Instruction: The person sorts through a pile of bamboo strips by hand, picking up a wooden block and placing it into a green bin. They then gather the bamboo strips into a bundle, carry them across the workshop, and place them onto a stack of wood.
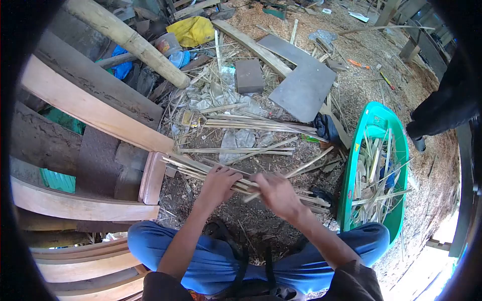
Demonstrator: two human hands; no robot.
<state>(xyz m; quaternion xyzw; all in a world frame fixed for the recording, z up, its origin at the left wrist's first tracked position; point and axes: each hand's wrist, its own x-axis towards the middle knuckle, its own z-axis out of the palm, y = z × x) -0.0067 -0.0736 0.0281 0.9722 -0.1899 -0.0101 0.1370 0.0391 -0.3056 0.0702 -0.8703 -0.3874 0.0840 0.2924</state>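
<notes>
Between my knees, a bundle of thin bamboo strips [187, 169] stretches from left to right, its left ends beside a wooden post. My left hand [219, 181] lies over the bundle, fingers curled round it. My right hand [277, 194], slightly smeared by motion, is closed on a single bamboo strip [312, 162] that slants up to the right across the bundle. Part of this strip is hidden by the hand. Just beyond lie more loose strips [261, 125] on the ground.
At right stands a green tub [346, 200] holding strip offcuts. Curved wooden pieces [90, 113] fill the left side. Ahead lie a grey board [304, 88], a dark block [249, 76], a plank [251, 46] and a yellow cloth [192, 31]. A person's dark-clothed leg [447, 103] is at far right.
</notes>
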